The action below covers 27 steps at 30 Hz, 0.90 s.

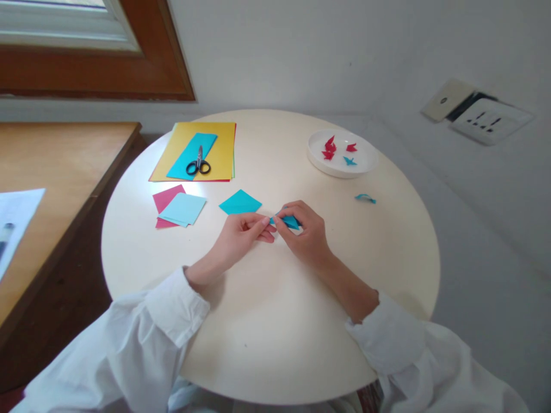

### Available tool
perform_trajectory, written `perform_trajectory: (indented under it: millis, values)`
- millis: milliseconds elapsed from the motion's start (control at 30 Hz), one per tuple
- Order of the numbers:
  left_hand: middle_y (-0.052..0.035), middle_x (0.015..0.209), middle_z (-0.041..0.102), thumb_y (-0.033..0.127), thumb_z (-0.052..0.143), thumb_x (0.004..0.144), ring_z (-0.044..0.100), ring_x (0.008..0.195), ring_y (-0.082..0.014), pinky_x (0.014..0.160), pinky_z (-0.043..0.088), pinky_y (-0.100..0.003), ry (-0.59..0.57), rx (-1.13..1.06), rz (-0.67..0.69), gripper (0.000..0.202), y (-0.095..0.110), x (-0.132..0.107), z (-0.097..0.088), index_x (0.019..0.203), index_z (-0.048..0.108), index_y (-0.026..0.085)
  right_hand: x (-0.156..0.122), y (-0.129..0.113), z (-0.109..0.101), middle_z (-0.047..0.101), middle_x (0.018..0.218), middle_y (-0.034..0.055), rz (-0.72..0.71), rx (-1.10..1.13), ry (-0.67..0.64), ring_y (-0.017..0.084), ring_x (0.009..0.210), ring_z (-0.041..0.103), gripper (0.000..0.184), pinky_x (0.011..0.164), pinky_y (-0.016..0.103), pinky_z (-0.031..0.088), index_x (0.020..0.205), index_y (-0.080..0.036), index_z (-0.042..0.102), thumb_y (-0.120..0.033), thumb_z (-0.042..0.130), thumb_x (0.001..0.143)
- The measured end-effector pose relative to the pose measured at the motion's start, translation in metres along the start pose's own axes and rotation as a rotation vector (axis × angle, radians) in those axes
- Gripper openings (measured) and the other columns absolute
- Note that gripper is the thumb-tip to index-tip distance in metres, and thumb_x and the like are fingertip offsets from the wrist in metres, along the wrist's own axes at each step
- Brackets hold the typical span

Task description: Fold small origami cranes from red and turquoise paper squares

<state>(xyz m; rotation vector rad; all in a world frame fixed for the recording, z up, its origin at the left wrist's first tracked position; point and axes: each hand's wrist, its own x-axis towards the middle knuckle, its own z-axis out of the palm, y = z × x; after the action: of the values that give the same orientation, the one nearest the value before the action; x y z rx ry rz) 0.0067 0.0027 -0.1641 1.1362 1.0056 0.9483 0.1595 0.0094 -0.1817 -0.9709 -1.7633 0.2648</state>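
Left hand (pixel 248 230): extended from near left, thumb and fingers pinching left tip of folded blue paper (pixel 291 222). Right hand (pixel 306 230): from near right, fingers curled, pinching same piece. Location: over table (pixel 275 332) middle, near-right of blue sheet (pixel 240 202).

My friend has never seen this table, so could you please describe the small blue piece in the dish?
On the round pale table, a shallow white dish stands toward the far right. Inside it, near the front rim, lies the small blue folded piece, the only blue one beside red pieces.
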Motion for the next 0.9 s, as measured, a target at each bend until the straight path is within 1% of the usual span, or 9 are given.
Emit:
perform_trajectory:
  millis: [133, 333, 500, 700, 900]
  values:
    - [-0.003, 0.061, 0.065, 0.048, 0.072, 0.065, 0.063, 0.059, -0.015, 0.066, 0.055, -0.031, 0.036, 0.024, 0.026, 0.034, 0.0004, 0.0001, 0.0005, 0.067, 0.067, 0.014, 0.0005, -0.0009, 0.0004, 0.059, 0.07, 0.0005, -0.015, -0.007, -0.01, 0.014, 0.069, 0.057, 0.011, 0.061, 0.028, 0.046, 0.069, -0.021, 0.054, -0.016, 0.057, 0.078]
    - [-0.0027, 0.058, 0.065, 0.047, 0.07, 0.067, 0.064, 0.058, -0.0161, 0.064, 0.055, -0.031, 0.053, 0.066, 0.068, 0.033, 0.0025, -0.001, 0.0024, 0.064, 0.065, 0.015, 0.0008, -0.003, 0.0011, 0.059, 0.07, 0.0004, -0.038, -0.025, 0.016, 0.014, 0.068, 0.058, 0.011, 0.061, 0.027, 0.046, 0.071, -0.021, 0.053, -0.014, 0.058, 0.078]
    - [-0.0021, 0.058, 0.064, 0.047, 0.069, 0.069, 0.064, 0.058, -0.0157, 0.063, 0.055, -0.031, 0.055, 0.059, 0.087, 0.033, 0.0024, -0.0013, 0.0029, 0.066, 0.064, 0.015, 0.0007, -0.0043, 0.0011, 0.06, 0.07, 0.0003, -0.011, -0.033, 0.016, 0.013, 0.066, 0.057, 0.011, 0.059, 0.027, 0.046, 0.072, -0.021, 0.054, -0.015, 0.059, 0.078]
    - [-0.0032, 0.061, 0.066, 0.049, 0.07, 0.068, 0.065, 0.059, -0.0169, 0.063, 0.055, -0.031, 0.065, 0.06, 0.096, 0.035, 0.001, -0.0013, 0.0015, 0.067, 0.065, 0.015, 0.001, -0.0041, 0.0015, 0.06, 0.07, 0.0005, -0.031, -0.031, 0.029, 0.013, 0.067, 0.058, 0.01, 0.06, 0.026, 0.047, 0.072, -0.021, 0.054, -0.016, 0.059, 0.079]
    - [-0.0029, 0.061, 0.065, 0.045, 0.067, 0.072, 0.064, 0.059, -0.0155, 0.062, 0.054, -0.029, 0.058, 0.089, 0.102, 0.032, 0.0006, -0.0017, 0.0028, 0.068, 0.065, 0.014, 0.0008, -0.0037, 0.0017, 0.061, 0.072, 0.001, -0.034, -0.034, 0.031, 0.013, 0.068, 0.059, 0.009, 0.059, 0.026, 0.047, 0.073, -0.02, 0.055, -0.015, 0.059, 0.079]
